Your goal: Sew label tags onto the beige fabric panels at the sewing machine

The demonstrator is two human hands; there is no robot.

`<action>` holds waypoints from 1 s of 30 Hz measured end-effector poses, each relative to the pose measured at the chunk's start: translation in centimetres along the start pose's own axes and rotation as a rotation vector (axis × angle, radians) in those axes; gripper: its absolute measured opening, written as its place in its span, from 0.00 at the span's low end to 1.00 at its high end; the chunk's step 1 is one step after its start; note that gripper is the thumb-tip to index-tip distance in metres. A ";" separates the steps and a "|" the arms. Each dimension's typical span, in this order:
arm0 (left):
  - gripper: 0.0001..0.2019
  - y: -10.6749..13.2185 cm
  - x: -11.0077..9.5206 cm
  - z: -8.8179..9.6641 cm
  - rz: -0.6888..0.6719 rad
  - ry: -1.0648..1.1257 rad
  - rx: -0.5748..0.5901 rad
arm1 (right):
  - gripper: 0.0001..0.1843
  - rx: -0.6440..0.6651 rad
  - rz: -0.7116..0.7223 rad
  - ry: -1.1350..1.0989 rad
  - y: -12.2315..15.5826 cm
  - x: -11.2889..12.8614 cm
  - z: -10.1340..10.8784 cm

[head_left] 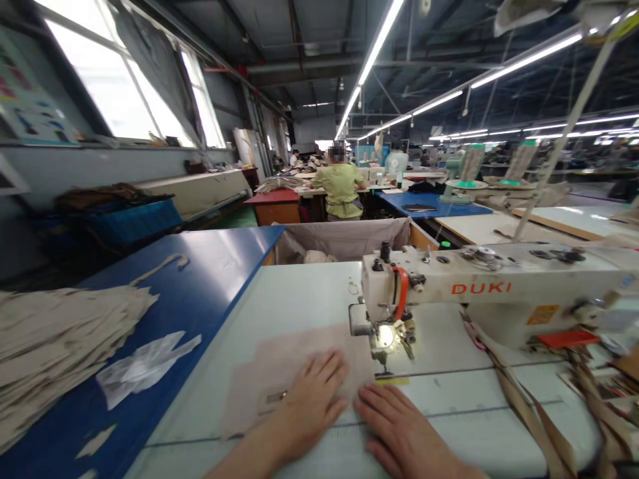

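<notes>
Beside sewing machine (pixel 486 269), left hand (pixel 312 402) on fabric (pixel 279 359), right hand (pixel 394 422) at edge

At lower centre, the pale-pink cloth panel (pixel 274 366) looks matt and smooth on a pale, slightly glossy tabletop (pixel 304 293). At right, the white sewing machine (pixel 479 273) looks like smooth painted metal. At left, a glossy blue tabletop (pixel 214 259) carries matt, rough-edged beige cloth sheets (pixel 64 332) and a translucent, plastic-looking scrap (pixel 142 366).

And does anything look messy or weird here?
A little: a crumpled, see-through white piece and a small pale scrap lie loose on the blue table, like leftovers near the fabric stack. Nothing looks spilled.
</notes>
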State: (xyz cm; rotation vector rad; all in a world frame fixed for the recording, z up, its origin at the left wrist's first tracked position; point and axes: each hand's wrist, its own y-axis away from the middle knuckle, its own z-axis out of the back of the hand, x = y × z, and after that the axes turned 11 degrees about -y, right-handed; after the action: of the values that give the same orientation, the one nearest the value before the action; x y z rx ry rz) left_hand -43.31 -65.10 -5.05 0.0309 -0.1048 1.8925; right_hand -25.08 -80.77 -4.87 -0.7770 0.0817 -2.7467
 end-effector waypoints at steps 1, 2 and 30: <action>0.26 0.0 -0.6 0.2 0.009 0.019 0.012 | 0.25 -0.053 0.048 0.048 0.1 -0.4 -0.1; 0.25 0.0 -1.0 0.5 0.018 0.038 0.014 | 0.23 -0.122 0.099 0.088 0.2 -0.9 -0.3; 0.13 16.0 19.8 2.6 0.779 -0.072 -0.130 | 0.17 -0.555 0.241 0.229 0.0 -4.9 -0.8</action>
State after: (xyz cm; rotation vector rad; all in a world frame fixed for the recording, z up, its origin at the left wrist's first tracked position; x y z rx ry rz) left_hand -64.87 -51.63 -1.95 -0.0374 -0.3253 2.6575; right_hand -21.54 -79.36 -8.01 -0.5221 0.9492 -2.5786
